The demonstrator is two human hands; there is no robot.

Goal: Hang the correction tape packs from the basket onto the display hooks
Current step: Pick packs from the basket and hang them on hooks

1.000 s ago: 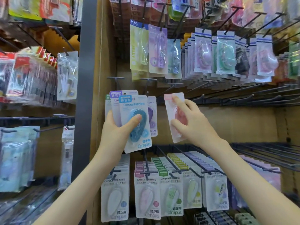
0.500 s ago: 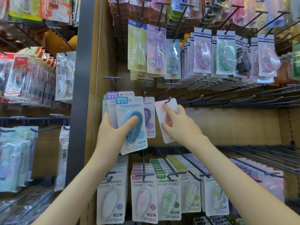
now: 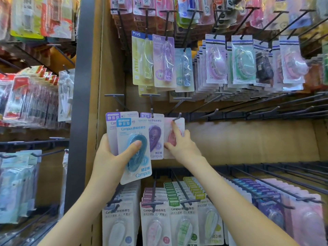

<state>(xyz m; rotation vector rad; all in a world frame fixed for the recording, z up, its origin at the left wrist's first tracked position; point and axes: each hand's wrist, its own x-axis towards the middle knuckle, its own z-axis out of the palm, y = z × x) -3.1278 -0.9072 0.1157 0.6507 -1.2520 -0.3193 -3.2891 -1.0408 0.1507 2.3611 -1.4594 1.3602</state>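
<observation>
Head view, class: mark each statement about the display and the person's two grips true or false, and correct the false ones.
1. The left grip holds a stack of packs fronted by the blue card-and-blister correction tape pack. True.
2. The right grip holds nothing. False: it holds the pink card-and-blister correction tape pack up at a black wire hook tip.
3. The purple card-and-blister correction tape pack hangs between the blue pack and the pink pack. True.
4. The black wire hooks to the right of the pink pack, in its row, are packed full. False: they are bare.
</observation>
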